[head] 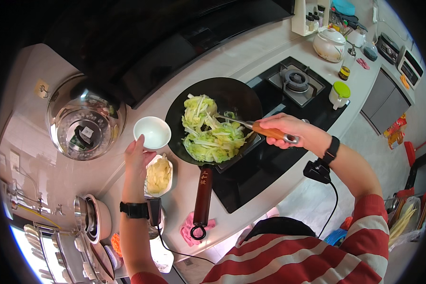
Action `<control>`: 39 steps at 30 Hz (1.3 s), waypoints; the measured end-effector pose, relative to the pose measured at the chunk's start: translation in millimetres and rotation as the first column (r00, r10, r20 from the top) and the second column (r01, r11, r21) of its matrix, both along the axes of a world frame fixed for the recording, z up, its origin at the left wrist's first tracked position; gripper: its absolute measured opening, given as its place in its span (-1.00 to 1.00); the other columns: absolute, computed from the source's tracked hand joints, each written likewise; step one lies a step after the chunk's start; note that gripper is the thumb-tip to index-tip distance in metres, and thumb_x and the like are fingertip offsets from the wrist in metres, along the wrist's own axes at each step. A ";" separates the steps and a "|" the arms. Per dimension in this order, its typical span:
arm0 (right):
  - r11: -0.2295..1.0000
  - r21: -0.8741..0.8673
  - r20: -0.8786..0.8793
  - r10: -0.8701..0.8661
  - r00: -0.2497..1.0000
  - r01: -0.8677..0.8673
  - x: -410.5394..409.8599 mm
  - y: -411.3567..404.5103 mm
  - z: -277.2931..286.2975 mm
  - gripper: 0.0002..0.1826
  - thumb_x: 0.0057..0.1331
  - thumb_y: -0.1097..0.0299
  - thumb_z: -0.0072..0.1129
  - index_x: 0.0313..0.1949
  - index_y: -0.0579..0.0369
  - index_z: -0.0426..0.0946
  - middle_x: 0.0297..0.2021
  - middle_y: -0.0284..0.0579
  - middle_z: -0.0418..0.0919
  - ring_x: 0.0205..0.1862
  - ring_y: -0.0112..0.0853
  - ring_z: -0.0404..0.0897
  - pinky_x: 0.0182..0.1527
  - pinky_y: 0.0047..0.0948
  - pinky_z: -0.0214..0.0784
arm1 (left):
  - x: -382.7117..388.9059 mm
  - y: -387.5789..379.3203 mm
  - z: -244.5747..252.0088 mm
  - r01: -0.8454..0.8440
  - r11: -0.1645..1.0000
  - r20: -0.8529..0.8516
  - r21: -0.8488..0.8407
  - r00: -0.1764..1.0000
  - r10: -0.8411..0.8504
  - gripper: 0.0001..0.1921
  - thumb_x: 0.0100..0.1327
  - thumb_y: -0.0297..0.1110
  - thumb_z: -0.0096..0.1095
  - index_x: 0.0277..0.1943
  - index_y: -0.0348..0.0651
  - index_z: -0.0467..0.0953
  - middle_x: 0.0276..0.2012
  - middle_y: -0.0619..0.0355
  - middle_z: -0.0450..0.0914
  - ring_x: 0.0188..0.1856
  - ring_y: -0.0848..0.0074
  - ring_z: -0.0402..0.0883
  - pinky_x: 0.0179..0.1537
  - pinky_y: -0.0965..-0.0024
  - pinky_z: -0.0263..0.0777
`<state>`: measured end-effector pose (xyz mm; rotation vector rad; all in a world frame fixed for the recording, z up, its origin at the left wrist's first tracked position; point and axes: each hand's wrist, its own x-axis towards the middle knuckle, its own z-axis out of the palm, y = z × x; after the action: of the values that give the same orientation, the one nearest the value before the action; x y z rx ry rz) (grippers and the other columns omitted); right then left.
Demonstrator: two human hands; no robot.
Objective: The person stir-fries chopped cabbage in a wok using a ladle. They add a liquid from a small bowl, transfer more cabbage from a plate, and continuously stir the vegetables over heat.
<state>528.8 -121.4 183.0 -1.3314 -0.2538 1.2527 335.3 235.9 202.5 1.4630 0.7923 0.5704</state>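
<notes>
My left hand (139,156) grips a small white bowl (152,132) by its rim, left of the black wok (234,93). The bowl looks empty inside. With my right hand (282,130) I hold the wooden handle (272,132) of a metal cooking utensil, its head hidden among chopped cabbage (213,142) in the wok. The wok sits on the near burner of a black gas hob (248,181), its dark wooden handle (202,195) pointing towards me. Just below the bowl, a white dish (171,181) holds pale yellow slices (158,174).
A large shiny metal basin (53,124) stands at the left. Under the wok's handle lies a pink cloth (188,229). Beyond the second burner (296,81) are a lidded white pot (329,46), an oil bottle (345,69) and a green-lidded container (340,93). Cables hang from both wrists.
</notes>
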 end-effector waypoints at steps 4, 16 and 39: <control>0.999 0.014 0.074 -0.047 0.996 0.046 -12.3 -22.1 36.5 -0.57 0.30 0.22 0.06 0.11 0.11 0.34 -0.61 -0.13 0.44 -0.79 -0.59 0.32 -0.80 -0.67 0.10 | 31.8 -6.2 -13.2 -0.001 0.993 -0.140 0.119 0.990 0.018 -0.57 0.24 -0.13 0.19 -0.02 -0.33 0.41 -0.28 0.02 0.55 -0.29 0.38 0.61 -0.28 0.38 0.57; 0.996 -0.081 0.852 0.089 0.516 -0.037 -62.7 -48.5 41.6 -0.53 0.26 0.33 0.06 0.15 0.20 0.33 -0.59 -0.02 0.52 -0.68 -0.34 0.49 -0.55 -0.37 0.35 | 89.6 -65.7 -34.0 0.214 0.946 -0.012 -0.242 0.975 -0.223 -0.51 0.32 -0.04 0.06 0.04 -0.36 0.31 -0.08 -0.06 0.51 -0.15 0.25 0.60 -0.09 0.19 0.53; 0.998 -0.006 0.744 0.042 0.667 -0.056 -76.4 -37.5 31.1 -0.48 0.23 0.37 0.08 0.15 0.35 0.27 -0.54 0.09 0.53 -0.56 -0.25 0.56 -0.42 -0.40 0.38 | 91.4 -74.5 -27.5 0.152 0.974 -0.054 -0.169 0.985 -0.163 -0.53 0.37 -0.05 -0.09 0.05 -0.35 0.34 -0.12 -0.05 0.52 -0.07 0.27 0.55 -0.03 0.18 0.49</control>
<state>452.4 -158.9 214.1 -1.7850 -0.8867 0.6659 426.7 161.4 175.1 1.3838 0.7499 0.3288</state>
